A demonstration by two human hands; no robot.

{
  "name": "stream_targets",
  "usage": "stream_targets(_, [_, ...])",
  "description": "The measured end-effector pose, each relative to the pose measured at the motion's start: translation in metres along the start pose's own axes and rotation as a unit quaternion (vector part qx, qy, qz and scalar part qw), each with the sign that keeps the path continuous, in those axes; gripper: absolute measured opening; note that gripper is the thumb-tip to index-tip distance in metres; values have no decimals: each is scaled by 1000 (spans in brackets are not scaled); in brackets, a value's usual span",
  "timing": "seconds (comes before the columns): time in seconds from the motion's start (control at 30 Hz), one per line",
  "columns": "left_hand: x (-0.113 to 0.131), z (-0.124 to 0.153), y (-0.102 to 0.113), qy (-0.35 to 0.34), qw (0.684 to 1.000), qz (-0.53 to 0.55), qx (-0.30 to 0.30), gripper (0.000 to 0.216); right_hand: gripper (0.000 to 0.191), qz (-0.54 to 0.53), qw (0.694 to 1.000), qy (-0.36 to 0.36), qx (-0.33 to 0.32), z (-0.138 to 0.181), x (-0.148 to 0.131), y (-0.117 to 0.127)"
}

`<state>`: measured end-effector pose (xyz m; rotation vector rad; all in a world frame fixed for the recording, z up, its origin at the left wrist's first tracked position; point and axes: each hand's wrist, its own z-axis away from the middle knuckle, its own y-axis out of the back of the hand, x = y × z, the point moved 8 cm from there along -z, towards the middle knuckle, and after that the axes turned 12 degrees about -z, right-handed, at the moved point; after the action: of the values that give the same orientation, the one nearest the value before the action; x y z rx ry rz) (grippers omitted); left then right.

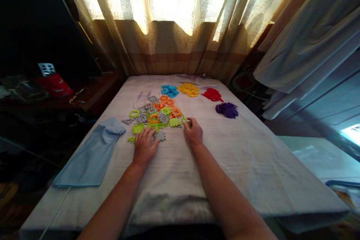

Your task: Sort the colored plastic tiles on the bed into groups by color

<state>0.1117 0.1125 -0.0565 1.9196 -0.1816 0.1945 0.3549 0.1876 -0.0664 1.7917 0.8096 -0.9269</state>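
A mixed heap of flat plastic interlocking pieces (152, 108) in lime green, grey and orange lies on the cloth-covered table. My left hand (145, 146) rests at the heap's near edge with its fingers spread, touching a green piece (138, 128); a grey piece (160, 136) lies by its thumb. At the heap's right side, my right hand (193, 131) pinches a lime green piece (184, 119) between thumb and fingers. Behind and to the right sit separate piles of blue pieces (169, 90), yellow pieces (188, 89), red pieces (212, 95) and purple pieces (227, 110).
A light blue cloth bag (92, 153) with a white cord lies on the table's left. Left of the table, a dark shelf holds a red container (54, 85). Curtains (174, 48) hang behind the far edge, and pale cloth (312, 33) hangs on the right.
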Motion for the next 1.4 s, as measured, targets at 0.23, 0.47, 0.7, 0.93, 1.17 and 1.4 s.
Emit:
stream_targets(0.23, [-2,-1,-2,-10,1000,7,5,38,19,103,994,-22,8,-21,25,35])
stream_targets(0.47, [-4,-2,-2,-9,1000,25,9,36,28,153,985,-3,75,-29,38,67])
stream_targets(0.7, [-6,-2,-1,-2,999,36,13,34,29,114,982,150,-24,-9,-14,14])
stream_targets(0.93, [-5,-1,-2,-7,999,40,10,34,44,149,966,162,-132,5,-46,-41])
stream_targets(1.17, [-3,-1,-1,-19,999,35,5,33,40,126,968,167,-140,8,-41,-44])
stream_targets(1.4, [-1,-2,2,-35,998,40,24,34,41,112,982,146,-48,-13,-23,-3])
